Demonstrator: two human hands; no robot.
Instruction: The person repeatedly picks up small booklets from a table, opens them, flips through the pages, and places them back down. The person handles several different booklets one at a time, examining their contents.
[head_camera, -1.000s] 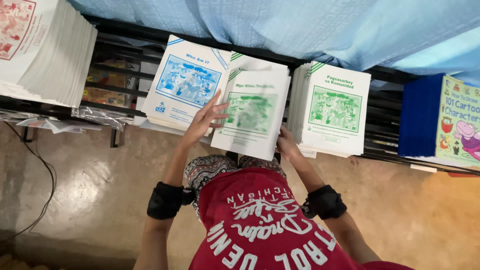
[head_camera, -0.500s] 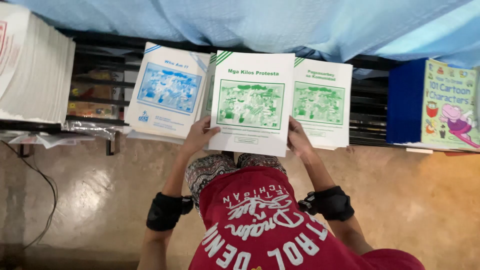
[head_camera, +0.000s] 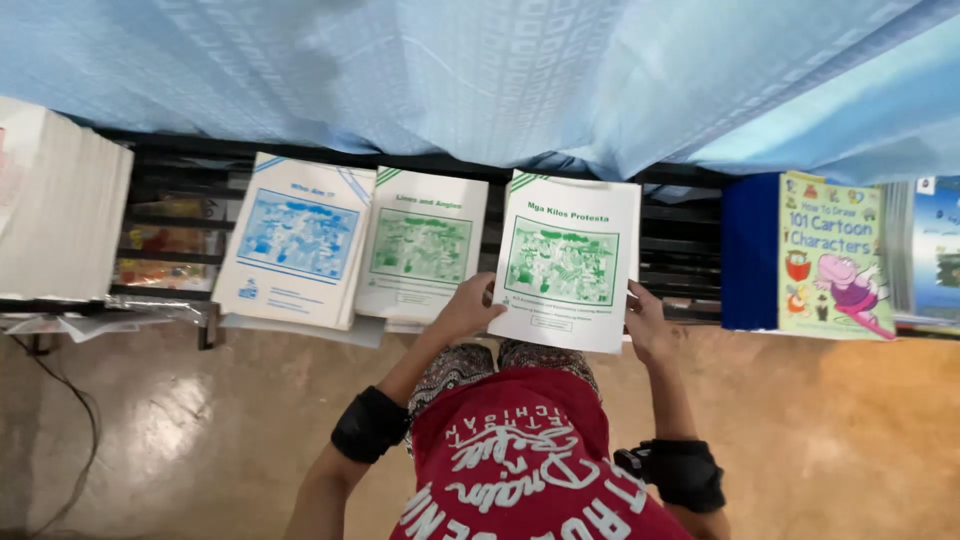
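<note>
A tall white paper stack (head_camera: 55, 200) stands far left, then a white booklet pile with a blue cover picture (head_camera: 295, 240) and one with a green picture (head_camera: 422, 245) just beside it. The left hand (head_camera: 465, 308) and right hand (head_camera: 648, 325) pinch the lower corners of a white, green-printed booklet (head_camera: 568, 262), its long axis running away from the person, title farthest. Bare black rack (head_camera: 680, 235) separates it from the colourful cartoon book (head_camera: 835, 255).
</note>
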